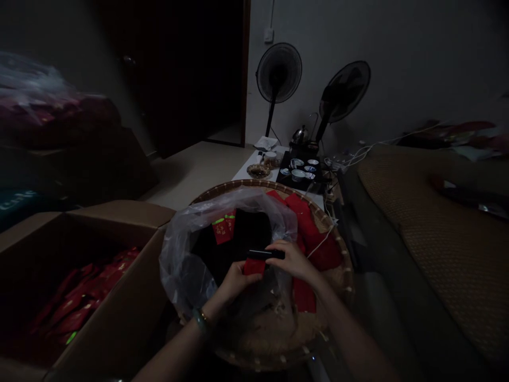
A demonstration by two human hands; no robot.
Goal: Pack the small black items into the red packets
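Note:
Over a round woven bamboo tray (349, 265), my left hand (234, 280) pinches a small red packet (254, 267) by its lower left side. My right hand (294, 260) grips a slim black bar-shaped tool (259, 254), which lies across the packet's top edge. Whether the tool is clamped on the packet I cannot tell in the dim light. Behind the hands, a clear plastic bag (175, 265) lies open with a dark mass (251, 229) inside. Two red packets with gold lettering (222, 231) rest on that dark mass. Flat red packets (301, 212) are heaped at the tray's right.
At left stands an open cardboard box (131, 297) with many red packets (87, 292) in it. Beyond the tray are a dark tea tray with cups (298, 175) and two standing fans (279, 72). A white cord (320, 244) crosses the tray's right side. A woven mat (437, 223) lies right.

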